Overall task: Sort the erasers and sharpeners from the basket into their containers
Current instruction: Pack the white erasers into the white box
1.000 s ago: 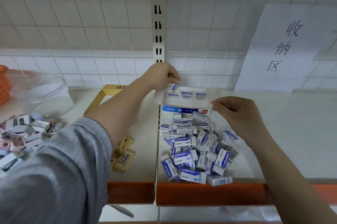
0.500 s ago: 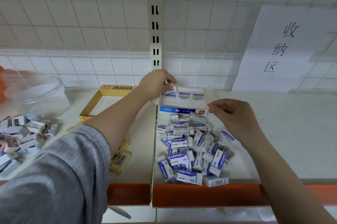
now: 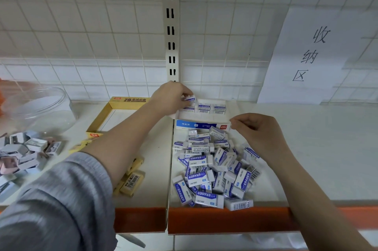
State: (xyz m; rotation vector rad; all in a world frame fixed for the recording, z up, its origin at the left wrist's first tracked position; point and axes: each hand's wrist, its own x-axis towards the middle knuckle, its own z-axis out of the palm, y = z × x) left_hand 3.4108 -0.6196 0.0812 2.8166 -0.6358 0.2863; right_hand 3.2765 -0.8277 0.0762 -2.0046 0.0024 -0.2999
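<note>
While our left hand (image 3: 171, 96) pinches a white-and-blue sleeved eraser (image 3: 189, 99) over the far white cardboard box (image 3: 232, 107), only three are stood in it. Our right hand (image 3: 259, 134) pinches the box's near-right corner. A big loose eraser pile (image 3: 214, 167) remains near us, so we're barely started.

The loose erasers (image 3: 212, 171) heaped on my shelf read "ERASER" in white on blue, some with "deli" and barcodes. The blue front of the eraser box (image 3: 201, 125) says "CLASSIC" beside a red logo. The yellow box (image 3: 131, 100) reads "2B". The paper sign (image 3: 311, 54) on the wall reads 收纳区.
</note>
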